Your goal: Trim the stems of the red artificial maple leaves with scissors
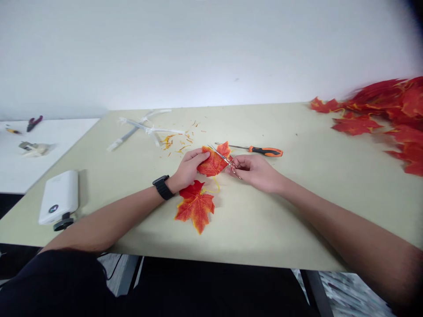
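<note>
My left hand (190, 166) pinches a red-orange artificial maple leaf (210, 164) by its left side, thumb on top. In my right hand (256, 171) is a small pair of metal scissors (222, 155), fingers closed round the handles. The blades point up and to the left and lie across the held leaf's upper right part. Below my left hand, a second maple leaf (197, 206) with yellow edges lies on the table, near a thin yellow stem (216, 185). Part of the held leaf is hidden behind the scissors and fingers.
Behind my right hand lies a screwdriver (266, 151) with an orange-black handle. Yellow-orange scraps (168, 141) and clear plastic strips (145, 127) are at the back left. A heap of red leaves (393, 105) sits far right. A white power bank (61, 196) lies at left.
</note>
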Tool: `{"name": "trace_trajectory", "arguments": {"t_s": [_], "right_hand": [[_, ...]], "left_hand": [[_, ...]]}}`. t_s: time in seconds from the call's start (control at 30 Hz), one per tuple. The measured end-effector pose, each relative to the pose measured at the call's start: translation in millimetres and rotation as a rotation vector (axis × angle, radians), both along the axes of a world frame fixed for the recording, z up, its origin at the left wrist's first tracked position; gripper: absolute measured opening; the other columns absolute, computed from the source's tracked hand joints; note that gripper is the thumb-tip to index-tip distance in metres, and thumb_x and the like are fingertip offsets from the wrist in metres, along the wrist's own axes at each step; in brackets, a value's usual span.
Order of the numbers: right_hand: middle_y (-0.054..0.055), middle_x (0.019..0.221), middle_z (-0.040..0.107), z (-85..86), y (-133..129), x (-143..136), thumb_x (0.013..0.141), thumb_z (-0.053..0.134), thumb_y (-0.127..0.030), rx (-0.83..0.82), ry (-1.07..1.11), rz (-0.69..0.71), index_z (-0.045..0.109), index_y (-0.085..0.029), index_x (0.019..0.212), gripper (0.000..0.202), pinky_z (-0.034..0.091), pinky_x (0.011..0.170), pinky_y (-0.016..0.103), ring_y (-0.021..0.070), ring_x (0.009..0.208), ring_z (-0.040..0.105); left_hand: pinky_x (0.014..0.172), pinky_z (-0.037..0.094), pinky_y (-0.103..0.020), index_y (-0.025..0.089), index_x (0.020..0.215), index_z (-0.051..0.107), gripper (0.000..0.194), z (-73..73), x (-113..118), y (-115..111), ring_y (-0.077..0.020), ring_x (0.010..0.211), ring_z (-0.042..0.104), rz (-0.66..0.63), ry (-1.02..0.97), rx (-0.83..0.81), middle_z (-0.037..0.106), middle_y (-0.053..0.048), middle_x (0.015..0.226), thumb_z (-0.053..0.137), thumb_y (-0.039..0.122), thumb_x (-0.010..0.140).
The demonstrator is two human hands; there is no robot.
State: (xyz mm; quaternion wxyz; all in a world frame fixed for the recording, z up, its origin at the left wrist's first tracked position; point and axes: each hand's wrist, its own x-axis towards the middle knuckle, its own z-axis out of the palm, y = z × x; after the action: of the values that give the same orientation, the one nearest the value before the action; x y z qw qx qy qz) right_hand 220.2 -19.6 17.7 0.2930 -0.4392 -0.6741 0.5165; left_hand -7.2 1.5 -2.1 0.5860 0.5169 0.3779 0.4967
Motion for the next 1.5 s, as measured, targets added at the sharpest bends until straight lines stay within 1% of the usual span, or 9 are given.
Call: {"name": "trace_trajectory", "arguments": {"t_s": [0.13, 0.27, 0.4, 0.53, 0.67, 0.87, 1.03, 1.17, 1.5], "right_hand": [[0.001, 0.079, 0.059, 1.2, 1.3, 1.1, 0.082, 0.070, -0.037, -0.029, 0.001, 0.010, 0.048, -0.019, 0.068, 0.031, 0.037, 0.067, 0.030, 0.0161, 0.079, 0.055], [-0.002, 0.074, 0.052, 2.1, 2.8, 3.1, 0.084, 0.072, -0.045, -0.054, -0.011, 0.044, 0.046, -0.019, 0.069, 0.039, 0.031, 0.063, 0.029, 0.0123, 0.069, 0.045], [-0.003, 0.073, 0.048, 2.9, 1.9, 3.4, 0.084, 0.072, -0.048, -0.071, -0.009, 0.060, 0.049, -0.019, 0.070, 0.039, 0.029, 0.063, 0.029, 0.0111, 0.066, 0.041], [-0.003, 0.073, 0.050, 3.1, 0.2, 2.0, 0.082, 0.073, -0.049, -0.083, -0.001, 0.055, 0.050, -0.019, 0.071, 0.040, 0.030, 0.063, 0.029, 0.0121, 0.068, 0.045], [-0.001, 0.077, 0.054, 1.4, 0.2, 1.6, 0.084, 0.071, -0.046, -0.054, 0.006, 0.062, 0.050, -0.020, 0.072, 0.036, 0.033, 0.064, 0.029, 0.0143, 0.075, 0.051], [0.001, 0.078, 0.056, -2.5, 0.8, 1.7, 0.084, 0.071, -0.050, -0.023, -0.020, 0.062, 0.054, -0.019, 0.074, 0.036, 0.033, 0.062, 0.029, 0.0141, 0.072, 0.049], [-0.001, 0.077, 0.056, -3.1, -0.2, 0.0, 0.083, 0.072, -0.048, -0.022, 0.021, 0.059, 0.051, -0.019, 0.072, 0.037, 0.035, 0.064, 0.029, 0.0135, 0.072, 0.050], [-0.002, 0.075, 0.054, -3.3, -0.2, -1.3, 0.083, 0.073, -0.048, -0.015, 0.029, 0.057, 0.050, -0.019, 0.071, 0.039, 0.034, 0.064, 0.028, 0.0122, 0.069, 0.047], [-0.001, 0.076, 0.054, 0.3, -1.1, -3.1, 0.081, 0.074, -0.057, -0.034, 0.019, 0.048, 0.048, -0.019, 0.068, 0.047, 0.035, 0.063, 0.029, 0.0127, 0.069, 0.047]], "left_hand": [[0.060, 0.045, -0.023, 0.017, 0.069, 0.066, 0.026, 1.0, -0.8, 0.3, -0.0103, 0.060, 0.053, -0.015, -0.015, -0.006, 0.061, 0.002, 0.066, 0.072, 0.037, 0.084], [0.060, 0.043, -0.021, 0.016, 0.070, 0.067, 0.025, 0.1, -1.6, 1.3, -0.0089, 0.060, 0.051, -0.033, -0.044, -0.005, 0.061, 0.003, 0.066, 0.073, 0.036, 0.084], [0.058, 0.041, -0.021, 0.016, 0.065, 0.062, 0.029, 0.1, -1.0, 1.4, -0.0081, 0.057, 0.047, -0.022, -0.039, 0.002, 0.057, 0.004, 0.062, 0.074, 0.036, 0.081], [0.056, 0.038, -0.022, 0.017, 0.061, 0.057, 0.033, 0.9, -0.4, 1.1, -0.0081, 0.055, 0.043, 0.004, -0.014, -0.010, 0.051, 0.005, 0.059, 0.075, 0.038, 0.079], [0.057, 0.039, -0.023, 0.017, 0.063, 0.058, 0.031, 1.9, -0.8, 0.5, -0.0090, 0.056, 0.044, -0.007, -0.001, -0.011, 0.053, 0.004, 0.060, 0.074, 0.038, 0.080], [0.055, 0.039, -0.023, 0.017, 0.064, 0.060, 0.029, 3.3, -0.8, -0.2, -0.0093, 0.056, 0.045, -0.042, 0.005, -0.031, 0.054, 0.003, 0.061, 0.074, 0.038, 0.079], [0.055, 0.038, -0.021, 0.016, 0.062, 0.060, 0.032, 4.5, 0.0, -0.3, -0.0079, 0.055, 0.045, -0.074, -0.029, -0.050, 0.054, 0.004, 0.060, 0.078, 0.038, 0.076], [0.054, 0.038, -0.021, 0.016, 0.061, 0.060, 0.033, 4.0, 0.4, -0.2, -0.0077, 0.055, 0.045, -0.085, -0.042, -0.045, 0.054, 0.004, 0.059, 0.079, 0.039, 0.075], [0.052, 0.037, -0.022, 0.017, 0.062, 0.061, 0.031, 3.4, 0.0, -0.7, -0.0082, 0.054, 0.044, -0.059, -0.005, -0.025, 0.053, 0.004, 0.059, 0.076, 0.038, 0.077]]}}
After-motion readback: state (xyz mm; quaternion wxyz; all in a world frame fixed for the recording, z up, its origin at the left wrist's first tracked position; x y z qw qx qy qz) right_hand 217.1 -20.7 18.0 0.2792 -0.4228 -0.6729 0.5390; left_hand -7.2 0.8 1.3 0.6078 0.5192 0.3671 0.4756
